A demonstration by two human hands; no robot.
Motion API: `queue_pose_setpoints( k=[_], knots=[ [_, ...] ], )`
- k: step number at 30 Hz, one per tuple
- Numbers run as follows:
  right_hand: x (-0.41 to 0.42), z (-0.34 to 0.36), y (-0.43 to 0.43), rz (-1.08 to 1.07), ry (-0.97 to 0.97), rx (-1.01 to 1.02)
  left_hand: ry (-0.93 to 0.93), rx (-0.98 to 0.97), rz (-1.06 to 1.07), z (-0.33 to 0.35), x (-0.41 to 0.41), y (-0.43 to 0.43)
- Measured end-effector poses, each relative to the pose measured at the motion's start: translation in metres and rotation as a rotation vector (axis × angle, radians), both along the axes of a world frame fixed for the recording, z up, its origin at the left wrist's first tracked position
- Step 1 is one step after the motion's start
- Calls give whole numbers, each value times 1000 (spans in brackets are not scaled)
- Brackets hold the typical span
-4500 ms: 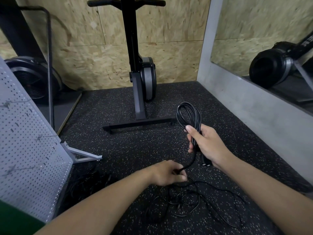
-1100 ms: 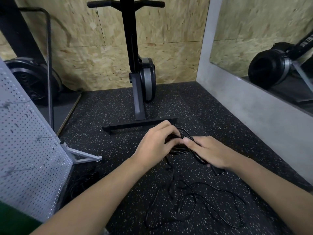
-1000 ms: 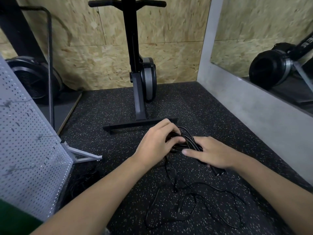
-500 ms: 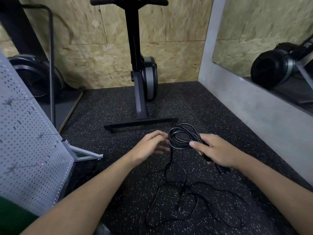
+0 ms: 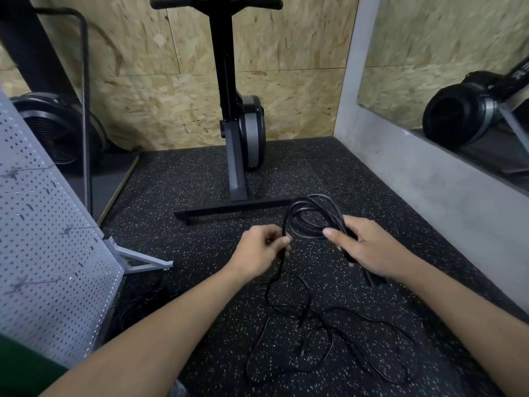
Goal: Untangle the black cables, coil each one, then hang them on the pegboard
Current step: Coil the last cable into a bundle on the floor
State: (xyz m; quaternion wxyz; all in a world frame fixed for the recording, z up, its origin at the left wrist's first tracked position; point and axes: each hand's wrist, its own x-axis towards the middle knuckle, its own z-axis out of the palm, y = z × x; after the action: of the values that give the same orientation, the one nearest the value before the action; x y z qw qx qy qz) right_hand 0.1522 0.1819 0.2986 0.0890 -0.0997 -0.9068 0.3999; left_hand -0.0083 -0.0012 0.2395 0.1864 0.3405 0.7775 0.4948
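Coiled cable [image 5: 310,217] half hidden under gripping right fingers [image 5: 339,239], left fingers [image 5: 279,242] pinching its strand

— Class of premises?
— Gym or fitness room. Speckled rubber floor [image 5: 183,173]; upright exercise machine [image 5: 226,81] with flywheel housing [image 5: 252,130], set against a chipboard wall [image 5: 300,96].
— Supporting evidence?
— Fan-wheel machine [image 5: 57,130] at left, beside a pegboard [image 5: 43,253]. Wall mirror [image 5: 415,38] at right reflects another flywheel unit [image 5: 458,116].
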Motion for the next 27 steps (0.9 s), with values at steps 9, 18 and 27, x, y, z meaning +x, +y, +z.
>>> queue_pose_setpoints(
  k=[9,18,27],
  knots=[
    [-18,-14,-29,-342,143,-81,-679,482,130,28,28,17],
    [-21,-25,-33,-172,40,-213,-618,459,200,28,30,19],
    [-25,-9,-30,-264,201,-581,-264,46,-262,12,25,9]
  ],
)
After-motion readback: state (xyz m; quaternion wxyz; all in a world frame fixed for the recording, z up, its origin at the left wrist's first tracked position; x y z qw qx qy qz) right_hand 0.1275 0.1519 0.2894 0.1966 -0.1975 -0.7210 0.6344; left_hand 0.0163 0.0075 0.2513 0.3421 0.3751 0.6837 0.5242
